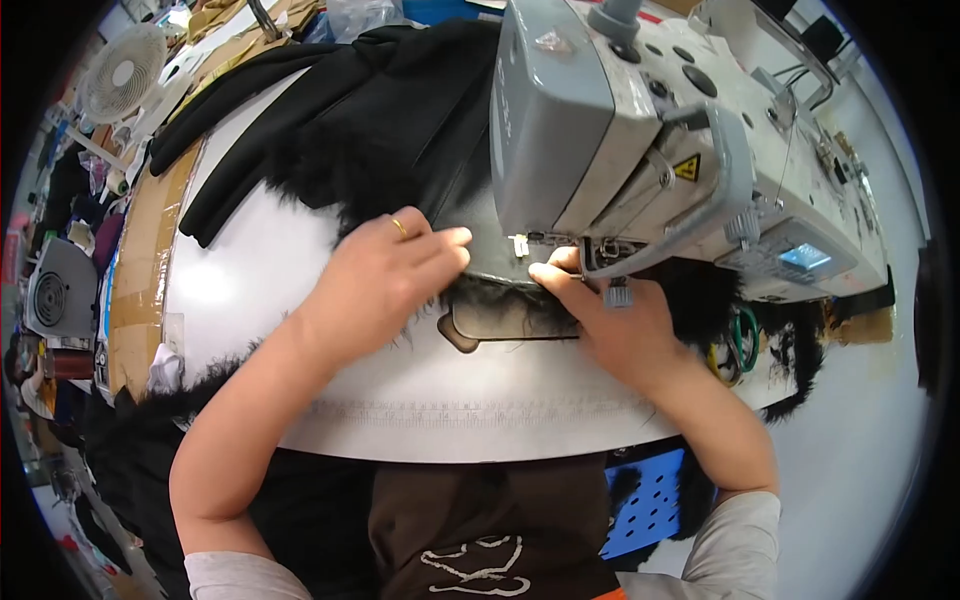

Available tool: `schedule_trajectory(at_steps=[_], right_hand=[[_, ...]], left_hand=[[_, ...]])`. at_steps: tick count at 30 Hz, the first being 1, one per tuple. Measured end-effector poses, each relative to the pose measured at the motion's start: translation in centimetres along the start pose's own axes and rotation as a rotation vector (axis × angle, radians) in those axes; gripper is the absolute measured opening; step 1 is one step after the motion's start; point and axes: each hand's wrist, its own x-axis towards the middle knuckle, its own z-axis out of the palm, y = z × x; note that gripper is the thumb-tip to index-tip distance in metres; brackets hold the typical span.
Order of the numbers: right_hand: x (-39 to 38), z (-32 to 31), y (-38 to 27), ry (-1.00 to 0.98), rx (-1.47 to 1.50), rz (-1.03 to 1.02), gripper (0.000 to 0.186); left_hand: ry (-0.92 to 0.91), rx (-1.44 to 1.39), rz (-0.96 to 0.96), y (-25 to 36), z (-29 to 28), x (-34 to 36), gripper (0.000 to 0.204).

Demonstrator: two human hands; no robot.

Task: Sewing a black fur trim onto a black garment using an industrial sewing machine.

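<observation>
A black garment (440,130) with a smooth leather-like face and shaggy fur trim (335,165) lies under the head of a sewing machine (560,110). My left hand (385,275), a ring on one finger, is closed in a pinch over the garment's near edge, left of the presser foot (520,246). Whatever its fingertips hold is hidden. Close to the needle area, my right hand (625,325) pinches that same edge between thumb and fingers, partly behind the machine's front parts. Dark fur hangs from the edge onto the metal plate (510,318) between my hands.
A ruler scale (430,412) runs along the white table's near side. Green-handled scissors (745,340) lie right of my right hand, beside more black fur. The machine's lit control screen (805,257) faces me. Cardboard edging (150,270) and a white fan (122,75) are at left.
</observation>
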Motion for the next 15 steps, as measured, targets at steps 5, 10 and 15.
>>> schedule_trajectory(at_steps=[5, 10, 15], right_hand=[[-0.4, -2.1, 0.7, 0.055, -0.108, -0.241, 0.048], [0.4, -1.3, 2.1, 0.037, -0.072, -0.275, 0.039], [-0.4, -2.1, 2.8, 0.086, -0.055, -0.219, 0.041]], left_hand=[[0.115, 0.215, 0.223, 2.8, 0.8, -1.3, 0.039], [0.006, 0.214, 0.14, 1.1, 0.5, 0.1, 0.034], [-0.055, 0.165, 0.108, 1.6, 0.9, 0.1, 0.04]])
